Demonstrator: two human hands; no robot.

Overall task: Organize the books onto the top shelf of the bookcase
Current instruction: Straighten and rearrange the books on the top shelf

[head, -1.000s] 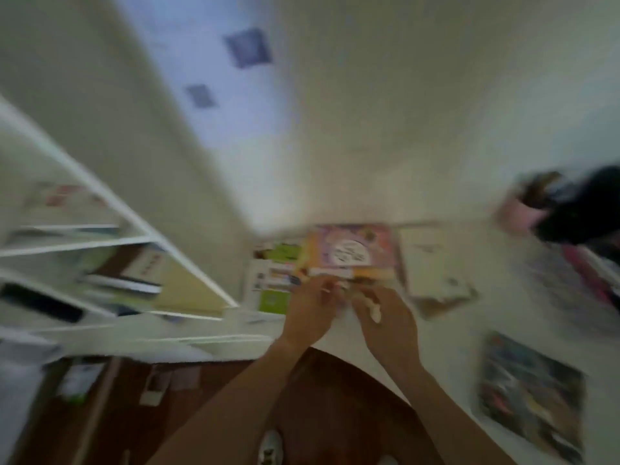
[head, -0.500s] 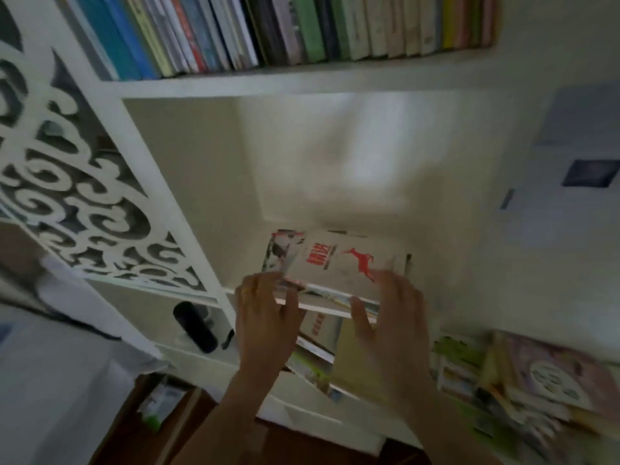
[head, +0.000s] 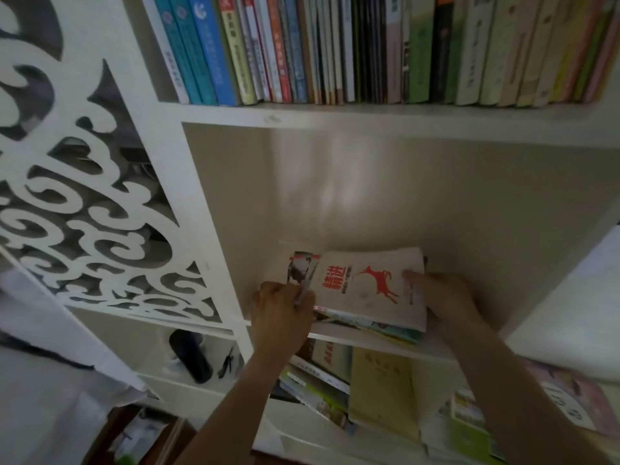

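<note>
My left hand (head: 285, 317) is curled around the left edge of a small stack of books (head: 365, 313) lying flat on the middle shelf (head: 375, 342), fingers pinching that edge. My right hand (head: 443, 297) grips the stack's right edge, at three o'clock from the left hand, with one finger lying on the top cover. That top book is a white paperback with a red deer (head: 379, 283) and red characters on it. Under it I see thinner books with coloured edges, and a dark-covered one pokes out at the stack's ten o'clock corner.

At twelve o'clock, well above both hands, the top shelf (head: 369, 119) carries a tightly packed row of upright books (head: 369, 48) that fills its visible width. At six o'clock, on the lower shelf (head: 335, 441), more books (head: 379, 384) lean and lie loosely. At eight o'clock a dark case (head: 191, 355) lies in the compartment below the carved scroll panel (head: 100, 209).

My worry is the lift. The stack is loose and uneven, held only at its two edges, so I judge that the thin lower books could slide out and drop onto the clutter below. The top row looks full; pushing a whole stack in could jam it or bend covers. The shelf board overhead is also close, so raising the stack too steeply may knock its far edge.
</note>
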